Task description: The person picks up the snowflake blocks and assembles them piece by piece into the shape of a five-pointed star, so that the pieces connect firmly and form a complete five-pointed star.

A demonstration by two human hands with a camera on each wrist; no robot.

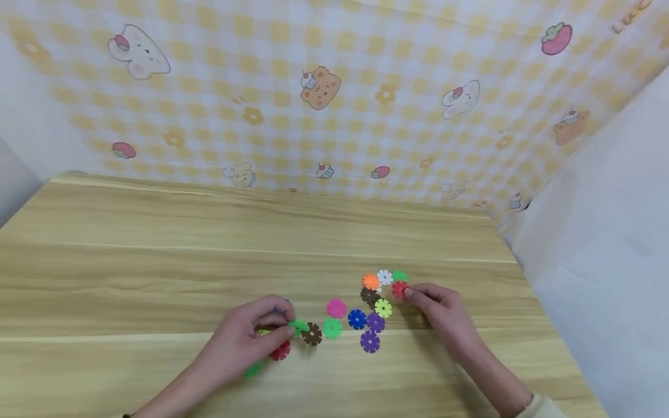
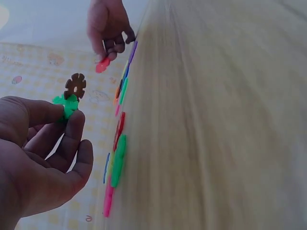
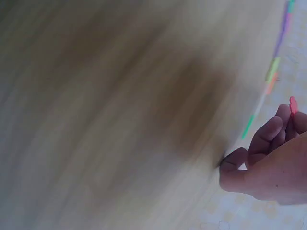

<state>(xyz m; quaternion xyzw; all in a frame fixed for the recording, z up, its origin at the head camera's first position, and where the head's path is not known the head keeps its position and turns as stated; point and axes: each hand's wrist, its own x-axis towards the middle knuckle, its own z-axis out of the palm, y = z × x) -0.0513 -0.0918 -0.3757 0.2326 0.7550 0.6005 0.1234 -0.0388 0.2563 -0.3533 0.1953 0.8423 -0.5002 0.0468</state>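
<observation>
The left hand (image 1: 253,332), lower centre-left of the head frame, pinches a bright-green notched plastic disc (image 1: 299,327) between thumb and fingertips. A brown notched plastic disc (image 1: 312,334) is joined edge-on to it; the left wrist view shows both raised off the wood-grain tabletop (image 1: 157,278). The right hand (image 1: 441,313), lower right of centre, pinches a red notched plastic disc (image 1: 399,289) between thumb and fingers, the remaining fingers bent.

Between the hands lie a pink disc (image 1: 337,308), a light-green disc (image 1: 332,328), a blue disc (image 1: 358,319) and a yellow disc (image 1: 383,307). An orange disc (image 1: 371,281) lies beside a white disc (image 1: 385,277) at the group's upper edge. A checked yellow-and-white cloth (image 1: 272,75) fills the upper frame.
</observation>
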